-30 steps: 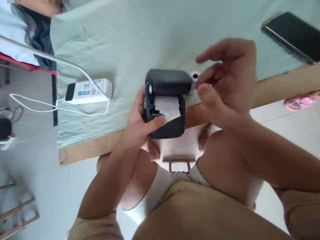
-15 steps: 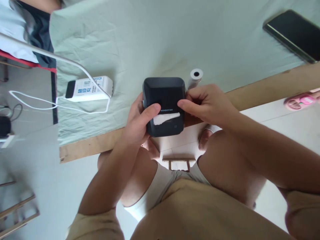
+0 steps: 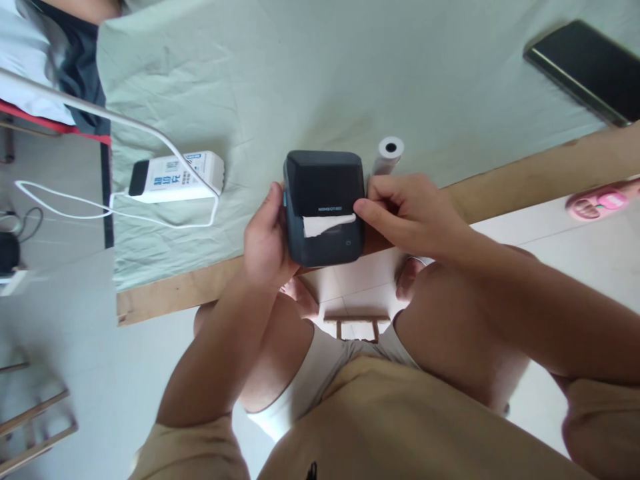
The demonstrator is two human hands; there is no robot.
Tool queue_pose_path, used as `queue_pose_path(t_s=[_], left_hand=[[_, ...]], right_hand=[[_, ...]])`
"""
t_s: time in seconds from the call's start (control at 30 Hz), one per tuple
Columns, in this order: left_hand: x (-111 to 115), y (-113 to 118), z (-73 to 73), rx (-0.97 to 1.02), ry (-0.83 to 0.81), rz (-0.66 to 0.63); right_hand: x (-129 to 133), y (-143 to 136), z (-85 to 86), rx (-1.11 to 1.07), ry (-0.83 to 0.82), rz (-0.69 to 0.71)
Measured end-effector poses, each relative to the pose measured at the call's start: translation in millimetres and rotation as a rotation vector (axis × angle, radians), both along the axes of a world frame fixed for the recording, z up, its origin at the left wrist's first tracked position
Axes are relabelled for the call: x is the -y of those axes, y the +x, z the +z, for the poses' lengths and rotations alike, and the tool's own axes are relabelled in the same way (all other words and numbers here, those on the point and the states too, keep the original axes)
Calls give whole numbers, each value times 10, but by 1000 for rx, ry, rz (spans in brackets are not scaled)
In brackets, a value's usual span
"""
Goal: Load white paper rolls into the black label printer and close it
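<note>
While the left hand grasps the left side of a dark NIIMBOT portable printer over the wooden table edge, the right hand curls its fingers at the opposite side (whether gripping, I cannot tell), below a white paper roll; torn paper protrudes from the slot

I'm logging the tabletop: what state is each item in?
Label printer: lid closed, held by left hand
Paper strip: ragged, emerging from printer
Paper roll: standing on end
Power bank: lying flat
White cable: looped, crossing power bank
Phone: lying flat, screen dark
Cloth: wrinkled
</note>
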State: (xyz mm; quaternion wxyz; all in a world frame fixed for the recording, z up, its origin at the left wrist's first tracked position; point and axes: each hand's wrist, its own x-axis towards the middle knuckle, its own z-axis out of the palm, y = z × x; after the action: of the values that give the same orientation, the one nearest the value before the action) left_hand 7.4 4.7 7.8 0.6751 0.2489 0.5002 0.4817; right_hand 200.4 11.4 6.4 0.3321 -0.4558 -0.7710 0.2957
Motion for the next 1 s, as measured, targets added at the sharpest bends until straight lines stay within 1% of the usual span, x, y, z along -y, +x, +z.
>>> queue_pose_path(t_s=[0.13, 0.23, 0.33, 0.4, 0.47, 0.53, 0.6, 0.73, 0.87, 0.93, 1.0], left_hand=[[-10, -39, -58, 20, 35, -9], [3, -37, -54, 20, 55, -4], [34, -32, -42, 13, 77, -39], [59, -56, -67, 11, 130, -88], [78, -100, -115, 8, 228, -126], [88, -144, -159, -10, 305, -137], [92, -169, -171, -24, 336, -135], [106, -152, -114, -30, 330, -132], [112, -103, -55, -32, 292, -104], [97, -77, -29, 4, 232, -101], [71, -53, 1, 43, 134, -81]], right_hand=[[5, -19, 11, -42, -8, -18], [3, -15, 7, -52, -23, -2], [3, -14, 18, -70, -51, 2], [4, -19, 39, -73, -96, 2], [6, -28, 63, -56, -153, 4], [8, -34, 81, -34, -196, 6], [9, -36, 86, -24, -214, 6], [11, -30, 70, 1, -238, 17], [17, -26, 69, 4, -224, 23], [22, -21, 77, -25, -211, 19], [27, -11, 85, -53, -198, 27]])
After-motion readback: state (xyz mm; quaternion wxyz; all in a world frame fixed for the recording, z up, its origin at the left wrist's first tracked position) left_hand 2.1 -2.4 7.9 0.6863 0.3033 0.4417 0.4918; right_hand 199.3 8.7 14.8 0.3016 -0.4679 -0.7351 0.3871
